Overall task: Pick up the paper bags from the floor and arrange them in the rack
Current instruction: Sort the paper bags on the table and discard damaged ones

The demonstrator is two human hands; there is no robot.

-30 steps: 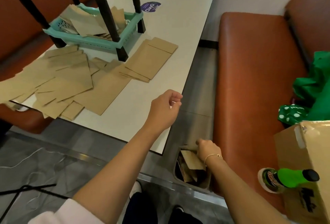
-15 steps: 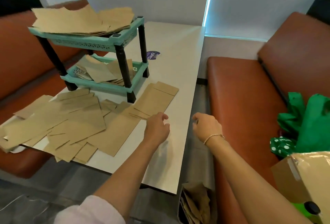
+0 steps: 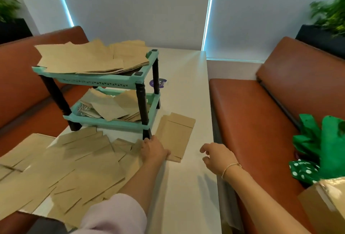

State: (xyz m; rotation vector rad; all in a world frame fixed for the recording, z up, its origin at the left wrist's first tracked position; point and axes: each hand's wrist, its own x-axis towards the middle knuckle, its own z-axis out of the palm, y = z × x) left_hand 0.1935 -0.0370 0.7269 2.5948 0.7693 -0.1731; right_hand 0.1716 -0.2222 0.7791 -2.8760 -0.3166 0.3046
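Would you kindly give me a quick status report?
Left hand on paper bags by rack. Right hand open, holding nothing. Nothing in the way.

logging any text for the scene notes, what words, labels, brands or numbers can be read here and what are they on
Round purple sticker on the white table, behind the teal two-tier plastic rack: pale lettering shows, too blurred to read.
Flat brown paper bags on the table and in the rack: no print visible.
Brown cardboard box at lower right: no text shows in this view.
Green polka-dot cloth on the orange seat: dots only, no words.
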